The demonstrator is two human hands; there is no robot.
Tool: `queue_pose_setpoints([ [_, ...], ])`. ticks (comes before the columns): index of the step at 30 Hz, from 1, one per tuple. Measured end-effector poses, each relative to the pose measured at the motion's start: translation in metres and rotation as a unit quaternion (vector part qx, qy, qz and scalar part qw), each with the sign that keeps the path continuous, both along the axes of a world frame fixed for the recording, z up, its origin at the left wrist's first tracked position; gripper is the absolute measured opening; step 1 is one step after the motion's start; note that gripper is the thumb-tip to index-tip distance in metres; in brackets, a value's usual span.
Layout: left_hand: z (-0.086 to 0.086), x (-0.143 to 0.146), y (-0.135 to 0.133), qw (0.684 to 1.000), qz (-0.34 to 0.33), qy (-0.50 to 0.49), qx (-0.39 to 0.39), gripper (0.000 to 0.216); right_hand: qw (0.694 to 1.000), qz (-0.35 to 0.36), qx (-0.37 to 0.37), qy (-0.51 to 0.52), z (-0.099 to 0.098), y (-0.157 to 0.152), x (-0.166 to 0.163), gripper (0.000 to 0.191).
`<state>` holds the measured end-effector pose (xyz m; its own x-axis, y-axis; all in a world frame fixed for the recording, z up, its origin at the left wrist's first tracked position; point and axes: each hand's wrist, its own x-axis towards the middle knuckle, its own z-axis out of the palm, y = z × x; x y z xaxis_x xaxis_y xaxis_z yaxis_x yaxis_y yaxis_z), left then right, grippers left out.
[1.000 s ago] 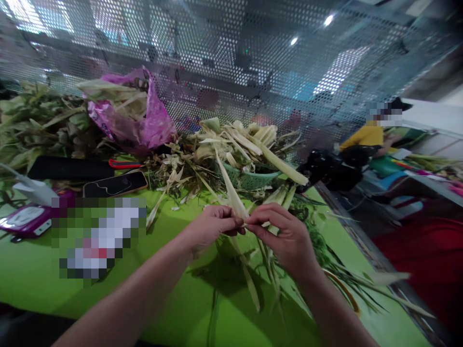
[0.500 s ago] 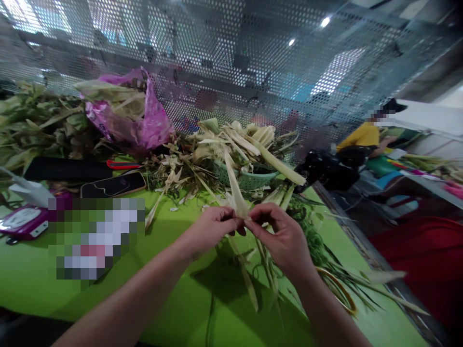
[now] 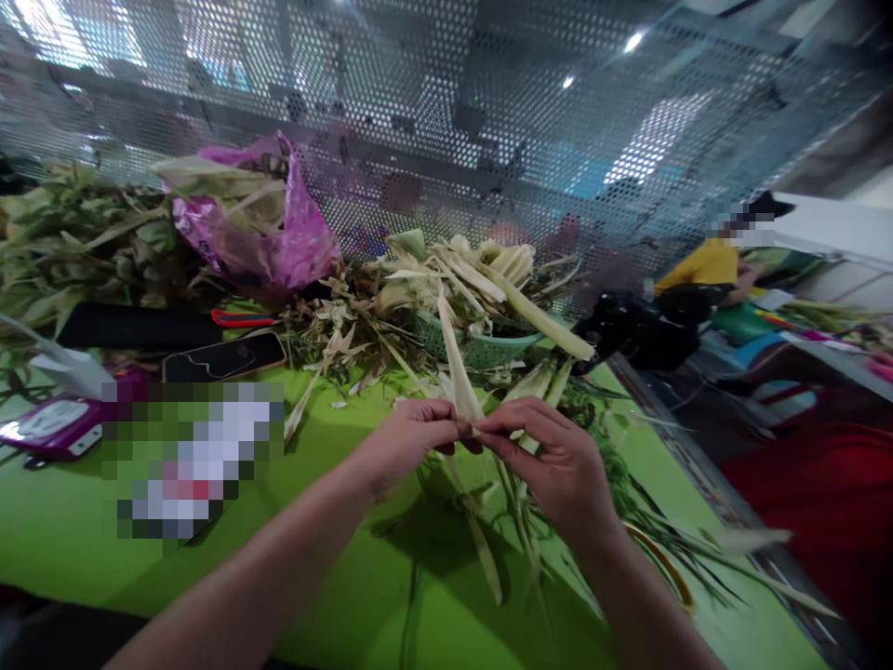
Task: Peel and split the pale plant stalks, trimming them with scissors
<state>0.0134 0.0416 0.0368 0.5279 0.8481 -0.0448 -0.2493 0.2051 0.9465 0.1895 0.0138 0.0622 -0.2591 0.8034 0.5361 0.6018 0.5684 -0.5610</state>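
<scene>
A pale corn husk stands upright between my hands, its narrow tip pointing up and its wide lower end pinched. My left hand grips the lower end from the left, thumb and fingers pressed together. My right hand pinches the same end from the right, its fingertips close to the left ones. Below the hands, narrow dry strips hang or lie over the green table; whether they join the held husk I cannot tell. Behind the husk is a green basket heaped with dry husks.
A pink plastic bag of husks and a leafy pile stand at the back left. Phones, red-handled scissors and a purple device lie left. A yellow tape ring lies right. A person in yellow sits beyond.
My right hand's fingers have straightened and drawn closer together on the husk's lower end. The husk stays in nearly the same place, and the view has shifted slightly.
</scene>
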Motion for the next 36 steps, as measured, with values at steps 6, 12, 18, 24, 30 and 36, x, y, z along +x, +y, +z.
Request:
queue_pose_setpoints([
  [6,-0.001,0.004,-0.001,0.998,0.026,0.042,0.037,0.017,0.999,-0.026,-0.022,0.011,-0.001,0.0,-0.004,0.004],
  [12,0.001,0.003,-0.004,0.995,0.027,0.042,0.092,0.02,0.992,-0.036,-0.079,0.088,-0.001,-0.002,-0.009,0.007],
  [18,0.004,0.003,-0.006,0.994,0.013,0.046,0.102,0.021,0.987,-0.045,-0.093,0.126,-0.001,-0.004,-0.012,0.004],
  [24,0.003,0.001,-0.004,0.997,0.039,0.035,0.06,0.02,0.995,-0.002,-0.044,0.088,-0.004,-0.005,-0.004,0.011],
  [30,0.003,0.0,-0.004,0.996,0.043,0.045,0.059,0.018,0.999,-0.001,0.007,0.035,-0.002,-0.004,-0.003,0.012],
  [36,0.001,0.005,-0.003,0.998,0.061,-0.008,-0.005,0.007,0.999,-0.009,0.017,0.026,-0.002,-0.003,-0.006,0.008],
])
